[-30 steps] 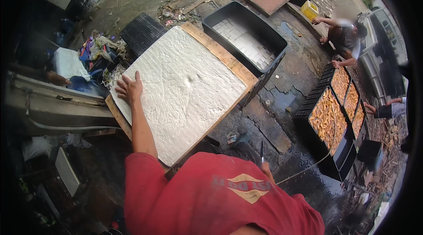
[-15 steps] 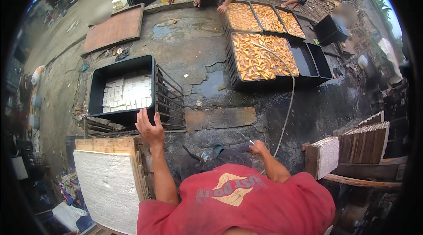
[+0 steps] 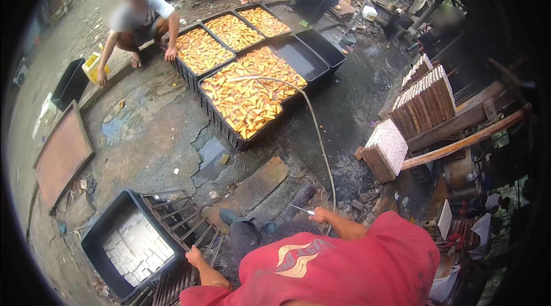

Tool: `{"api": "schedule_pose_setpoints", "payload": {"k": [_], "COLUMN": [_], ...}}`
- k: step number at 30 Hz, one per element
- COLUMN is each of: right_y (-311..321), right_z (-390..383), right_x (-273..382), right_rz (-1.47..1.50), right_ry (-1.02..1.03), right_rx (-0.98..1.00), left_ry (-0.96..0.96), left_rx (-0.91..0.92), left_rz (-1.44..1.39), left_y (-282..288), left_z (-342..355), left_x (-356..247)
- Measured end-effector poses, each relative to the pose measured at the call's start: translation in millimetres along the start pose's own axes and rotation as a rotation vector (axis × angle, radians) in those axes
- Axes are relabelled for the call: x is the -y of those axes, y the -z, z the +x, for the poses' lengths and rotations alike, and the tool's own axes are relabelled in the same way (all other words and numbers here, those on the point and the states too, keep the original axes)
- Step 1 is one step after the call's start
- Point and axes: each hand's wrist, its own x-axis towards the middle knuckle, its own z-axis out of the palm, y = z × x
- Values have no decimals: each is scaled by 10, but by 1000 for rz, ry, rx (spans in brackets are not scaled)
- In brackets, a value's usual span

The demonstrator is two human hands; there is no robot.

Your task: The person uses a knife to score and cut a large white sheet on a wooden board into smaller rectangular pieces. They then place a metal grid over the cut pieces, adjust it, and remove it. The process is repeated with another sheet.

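Observation:
My right hand point(image 3: 321, 216) is closed round the pale handle of a thin-bladed knife point(image 3: 302, 209), its blade pointing left and away from me. My left hand point(image 3: 194, 256) is low beside a dark barred rack point(image 3: 172, 214); its fingers look curled, and whether they grip a bar is too small to make out. Left of it stands a black plastic tub point(image 3: 92, 244), tilted in view. Rows of small white blocks point(image 3: 135, 248), like cut tofu, lie inside the tub.
Black crates point(image 3: 221, 122) full of orange-yellow wedges stand ahead, with a hose point(image 3: 315, 117) running from them toward me. A person point(image 3: 143, 19) squats beside them. White slabs on boards point(image 3: 390, 148) are stacked at right. A brown board point(image 3: 63, 157) lies at far left.
My view has turned to the right, so the tub now sits lower left. My left hand, spread near the tub's rim before, is now curled by the rack. The knife stays in my right hand.

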Motion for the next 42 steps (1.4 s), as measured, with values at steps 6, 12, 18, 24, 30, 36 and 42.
{"api": "schedule_pose_setpoints", "payload": {"k": [6, 12, 18, 24, 30, 36, 42], "right_y": [288, 1116, 1373, 909, 381, -121, -749], "right_z": [113, 193, -78, -943, -1952, -2712, -3207], "right_x": [677, 1846, 3240, 3922, 3481, 3187, 3285], "right_rz": [-19, -195, -120, 65, 243, 426, 191], "right_ry": [263, 441, 982, 1667, 1784, 1434, 1178], "right_rx": [-123, -145, -104, -51, 803, 1335, 1276], "left_ry": [-271, -298, -344, -369, -602, -308, -309], "left_rx": [31, -62, -70, -232, -773, -1998, -944], "left_rz": [-32, -47, -105, -208, -16, 636, -1199], "left_y": [-212, 252, 1886, 3613, 4456, 4506, 2656], "left_z": [-214, -802, -2397, -4775, -6927, -7586, -6839], "left_x": [-699, -1163, -774, 46, 562, 1628, 3182]}}
